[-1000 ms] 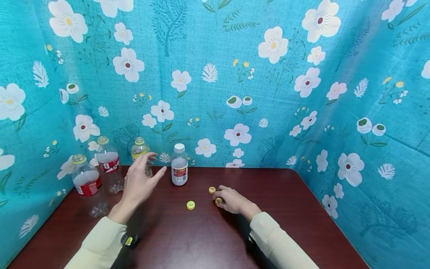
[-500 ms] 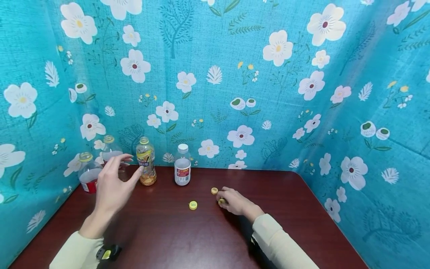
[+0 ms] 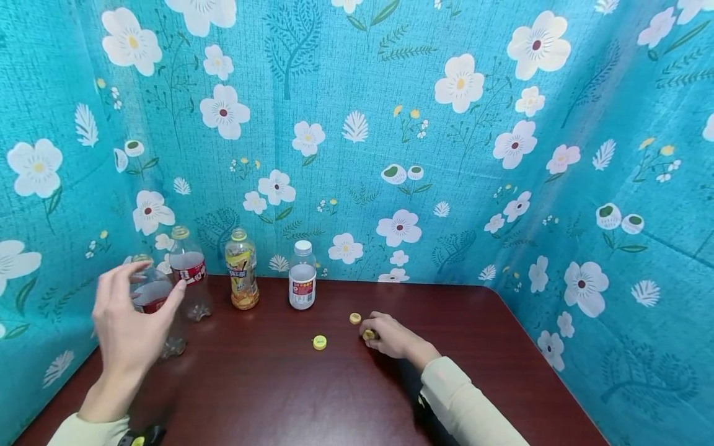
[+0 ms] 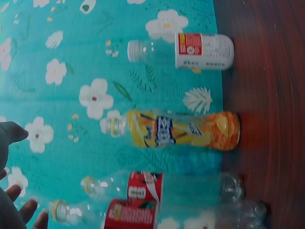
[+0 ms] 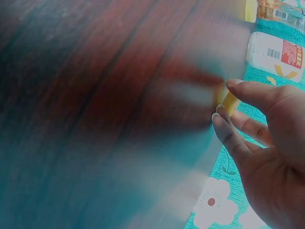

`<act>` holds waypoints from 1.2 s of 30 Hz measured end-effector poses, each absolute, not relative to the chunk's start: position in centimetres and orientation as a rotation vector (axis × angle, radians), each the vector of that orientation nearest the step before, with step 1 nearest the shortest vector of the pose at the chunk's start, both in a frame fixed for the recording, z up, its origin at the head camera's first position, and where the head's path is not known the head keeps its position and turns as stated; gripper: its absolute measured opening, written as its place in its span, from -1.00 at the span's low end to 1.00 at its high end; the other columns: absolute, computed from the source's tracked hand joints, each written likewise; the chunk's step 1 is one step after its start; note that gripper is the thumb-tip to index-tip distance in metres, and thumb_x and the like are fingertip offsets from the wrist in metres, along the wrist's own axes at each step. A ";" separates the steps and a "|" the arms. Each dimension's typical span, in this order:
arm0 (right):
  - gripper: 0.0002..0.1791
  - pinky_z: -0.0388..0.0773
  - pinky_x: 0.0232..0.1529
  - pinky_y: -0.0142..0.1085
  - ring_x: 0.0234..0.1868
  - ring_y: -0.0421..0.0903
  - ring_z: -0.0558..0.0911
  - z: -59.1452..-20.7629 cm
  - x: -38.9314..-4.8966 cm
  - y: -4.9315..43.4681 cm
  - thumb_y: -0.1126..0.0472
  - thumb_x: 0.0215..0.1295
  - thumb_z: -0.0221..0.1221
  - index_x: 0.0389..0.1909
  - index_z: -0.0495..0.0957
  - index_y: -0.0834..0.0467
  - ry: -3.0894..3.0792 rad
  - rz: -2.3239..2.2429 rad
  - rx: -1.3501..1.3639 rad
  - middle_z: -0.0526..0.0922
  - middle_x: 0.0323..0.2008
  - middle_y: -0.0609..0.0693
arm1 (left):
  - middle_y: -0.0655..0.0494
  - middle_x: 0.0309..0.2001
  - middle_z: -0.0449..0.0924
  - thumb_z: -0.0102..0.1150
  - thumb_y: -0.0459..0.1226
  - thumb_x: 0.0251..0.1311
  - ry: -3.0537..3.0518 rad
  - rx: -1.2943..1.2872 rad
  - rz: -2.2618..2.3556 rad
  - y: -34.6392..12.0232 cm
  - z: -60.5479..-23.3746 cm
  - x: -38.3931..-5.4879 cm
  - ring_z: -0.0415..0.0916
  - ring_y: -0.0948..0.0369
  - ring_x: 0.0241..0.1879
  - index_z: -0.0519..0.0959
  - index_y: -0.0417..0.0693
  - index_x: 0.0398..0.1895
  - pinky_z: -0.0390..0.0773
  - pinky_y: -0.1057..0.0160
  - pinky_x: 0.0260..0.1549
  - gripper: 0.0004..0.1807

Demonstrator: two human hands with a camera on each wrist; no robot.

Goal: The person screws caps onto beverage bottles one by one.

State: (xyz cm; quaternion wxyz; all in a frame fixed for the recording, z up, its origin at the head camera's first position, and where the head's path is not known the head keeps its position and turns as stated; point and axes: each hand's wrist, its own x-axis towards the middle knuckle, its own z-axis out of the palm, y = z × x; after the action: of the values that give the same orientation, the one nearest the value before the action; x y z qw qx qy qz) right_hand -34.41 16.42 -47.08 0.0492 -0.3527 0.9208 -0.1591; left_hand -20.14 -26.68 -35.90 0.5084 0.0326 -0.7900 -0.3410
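Observation:
My left hand (image 3: 131,316) is raised at the far left, thumb and fingers spread apart in a wide curve with nothing between them. Just behind it stands a clear plastic bottle with a red label (image 3: 158,303), partly hidden by the hand. In the left wrist view, the fingertips (image 4: 29,210) appear beside the neck of that bottle. On the right, my right hand (image 3: 393,336) pinches a yellow bottle cap (image 5: 230,103) between thumb and fingers, low at the tabletop. Two more yellow caps lie nearby: one bottle cap (image 3: 355,318) just beyond the fingers, another cap (image 3: 320,342) to the left.
A second red-labelled bottle (image 3: 189,272), a yellow-labelled tea bottle (image 3: 243,272) and a white-capped bottle (image 3: 302,288) stand along the back of the dark red table (image 3: 268,384). Blue flowered cloth (image 3: 346,186) hangs behind and at both sides.
My left hand has moved left, from in front of the tea bottle past the rear red-labelled bottle to the front one. The right hand keeps its pinch on the cap in about the same place.

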 end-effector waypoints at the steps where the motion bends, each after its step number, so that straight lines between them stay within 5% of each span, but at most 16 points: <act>1: -0.82 0.61 -0.04 -0.24 -0.10 -0.12 0.55 -47.1 -34.4 16.4 0.29 0.37 0.30 -0.05 0.71 0.08 2.804 -0.489 -1.080 0.59 -0.10 -0.03 | -0.24 0.24 0.42 0.57 -0.31 -0.03 -1.902 0.107 -0.823 -27.0 -36.0 -20.1 0.37 -0.04 0.16 0.46 -0.20 0.30 0.27 0.29 -0.02 -0.24; 6: -0.80 0.61 -0.12 -0.30 -0.15 -0.09 0.60 -47.1 -34.6 16.6 0.35 0.34 0.31 -0.05 0.70 0.15 2.783 -0.561 -1.113 0.61 -0.11 0.04 | -0.21 0.36 0.23 0.58 -0.25 0.00 -1.942 0.244 -0.876 -28.3 -36.8 -20.0 0.21 -0.06 0.32 0.27 -0.01 0.48 0.31 -0.20 0.15 -0.04; 10: -0.77 0.61 -0.16 -0.33 -0.22 -0.10 0.63 -47.1 -34.8 16.8 0.39 0.31 0.32 -0.03 0.66 0.20 2.762 -0.624 -1.103 0.59 -0.11 0.08 | -0.18 0.42 0.15 0.57 -0.16 0.04 -2.024 0.345 -0.944 -29.2 -37.6 -20.5 0.15 -0.12 0.39 0.14 0.09 0.56 0.29 -0.35 0.23 0.05; 25: -0.75 0.64 -0.17 -0.30 -0.22 -0.07 0.62 -46.6 -34.8 16.9 0.42 0.26 0.35 -0.05 0.63 0.22 2.733 -0.744 -1.128 0.58 -0.20 0.02 | -0.12 0.54 0.05 0.44 -0.09 0.19 -2.160 0.426 -1.125 -30.6 -39.7 -22.9 0.08 -0.16 0.49 -0.10 0.24 0.63 0.24 -0.45 0.27 0.09; 36: -0.75 0.65 -0.22 -0.32 -0.30 -0.14 0.64 -45.5 -34.6 16.9 0.31 0.32 0.36 -0.02 0.65 0.27 2.714 -0.805 -1.130 0.66 -0.27 -0.02 | -0.17 0.57 0.08 0.38 -0.12 0.26 -2.180 0.438 -1.153 -30.9 -40.7 -23.5 0.04 -0.22 0.52 -0.05 0.07 0.63 0.18 -0.42 0.33 0.01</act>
State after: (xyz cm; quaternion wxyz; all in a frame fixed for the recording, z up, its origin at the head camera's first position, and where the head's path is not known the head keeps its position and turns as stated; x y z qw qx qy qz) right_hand -34.61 16.91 -45.49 0.0465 -0.3703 0.8894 -0.2638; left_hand -23.47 -30.92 -40.69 0.3128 0.1661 -0.8267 -0.4373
